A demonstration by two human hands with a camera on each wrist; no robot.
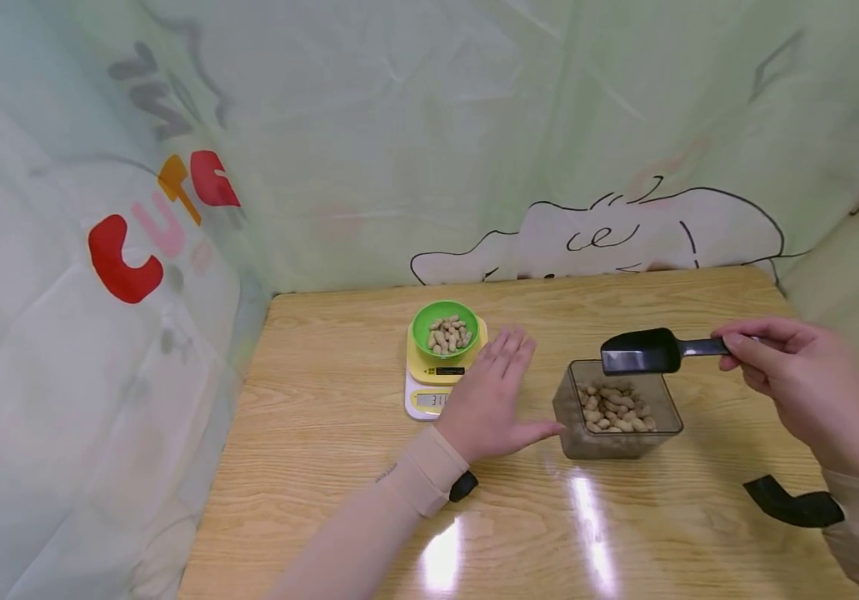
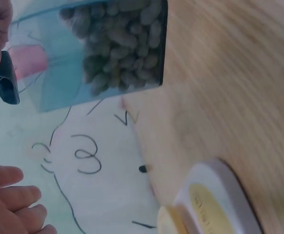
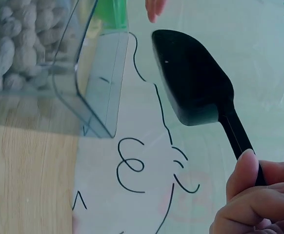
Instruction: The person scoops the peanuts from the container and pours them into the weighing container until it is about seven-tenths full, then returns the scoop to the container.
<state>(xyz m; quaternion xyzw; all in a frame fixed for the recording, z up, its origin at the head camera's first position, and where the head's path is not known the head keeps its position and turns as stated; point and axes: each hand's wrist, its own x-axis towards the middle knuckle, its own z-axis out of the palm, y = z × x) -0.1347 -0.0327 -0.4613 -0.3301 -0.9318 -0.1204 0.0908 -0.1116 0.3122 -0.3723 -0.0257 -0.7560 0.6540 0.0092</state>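
Observation:
My right hand (image 1: 800,375) grips the handle of a black scoop (image 1: 642,352), which hangs over the back rim of a clear, smoky-tinted square container (image 1: 601,446). Unshelled peanuts (image 1: 612,408) lie inside that container. In the right wrist view the scoop (image 3: 191,78) looks bare, with thumb and fingers around its handle. My left hand (image 1: 492,400) is spread with straight fingers between the container and a yellow-and-white kitchen scale (image 1: 417,367), holding nothing. On the scale sits a green bowl (image 1: 422,321) with peanuts (image 1: 449,335) in it. My left hand partly hides the scale's display.
The wooden table (image 1: 309,417) ends at a printed curtain (image 1: 414,150) behind and at the left. Black wrist straps (image 1: 792,504) show at both wrists. Light glares off the tabletop in front of the container.

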